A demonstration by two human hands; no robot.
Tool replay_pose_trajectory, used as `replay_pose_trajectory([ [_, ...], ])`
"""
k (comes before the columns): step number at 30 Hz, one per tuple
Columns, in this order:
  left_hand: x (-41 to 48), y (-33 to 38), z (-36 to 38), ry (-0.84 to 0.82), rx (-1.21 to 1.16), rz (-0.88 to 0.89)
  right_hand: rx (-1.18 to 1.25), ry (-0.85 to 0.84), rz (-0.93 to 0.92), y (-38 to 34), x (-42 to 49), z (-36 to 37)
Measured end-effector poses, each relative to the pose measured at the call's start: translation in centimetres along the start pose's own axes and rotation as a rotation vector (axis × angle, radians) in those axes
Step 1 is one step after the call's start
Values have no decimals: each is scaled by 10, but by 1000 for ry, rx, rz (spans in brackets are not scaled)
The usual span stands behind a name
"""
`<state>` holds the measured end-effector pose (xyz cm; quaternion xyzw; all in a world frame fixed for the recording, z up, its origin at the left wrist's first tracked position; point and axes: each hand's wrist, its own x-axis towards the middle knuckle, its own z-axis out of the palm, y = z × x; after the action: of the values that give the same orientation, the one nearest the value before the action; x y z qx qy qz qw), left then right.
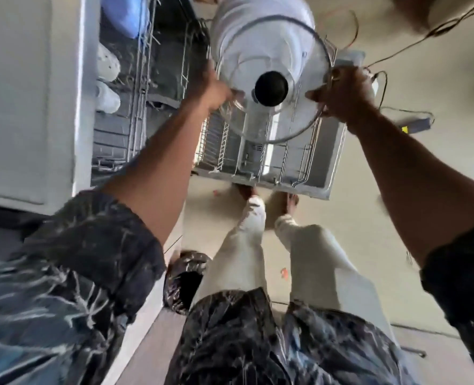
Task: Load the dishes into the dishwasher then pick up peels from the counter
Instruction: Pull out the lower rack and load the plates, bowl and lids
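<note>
Left hand (216,91), at upper centre of the frame, pinches the left rim of a glass lid (272,88); right hand (344,93) curls round its right rim. It hangs tilted over the pulled-out lower rack (286,162), near white plates (252,31). Loading seems under way; the lid probably needs lowering edge-first between tines.

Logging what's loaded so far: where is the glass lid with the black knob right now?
Head view, upper centre: the glass lid is held by its rim between the left hand and right hand, over the pulled-out lower rack.
</note>
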<state>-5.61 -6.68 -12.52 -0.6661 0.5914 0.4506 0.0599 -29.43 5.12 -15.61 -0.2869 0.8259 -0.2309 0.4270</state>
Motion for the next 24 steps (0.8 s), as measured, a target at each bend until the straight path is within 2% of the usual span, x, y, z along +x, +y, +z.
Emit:
replay_pose_trajectory([
  [3, 45, 4, 4, 57, -3, 41, -62, 85, -33, 12, 49, 23],
  [9, 115, -4, 23, 117, 28, 107, -60, 81, -136, 22, 113, 65],
  [11, 142, -20, 31, 117, 29, 71, -67, 114, -187, 28, 132, 80],
  [14, 174, -37, 48, 93, 66, -12, -91, 181, -171, 41, 159, 101],
  [16, 186, -45, 57, 70, 99, -16, -126, 170, -158, 50, 167, 111],
  [20, 204, -61, 67, 140, 152, 136, -165, 144, -191, 70, 185, 129],
  [24, 217, -67, 74, 164, 193, 149, -129, 99, -167, 82, 196, 142],
])
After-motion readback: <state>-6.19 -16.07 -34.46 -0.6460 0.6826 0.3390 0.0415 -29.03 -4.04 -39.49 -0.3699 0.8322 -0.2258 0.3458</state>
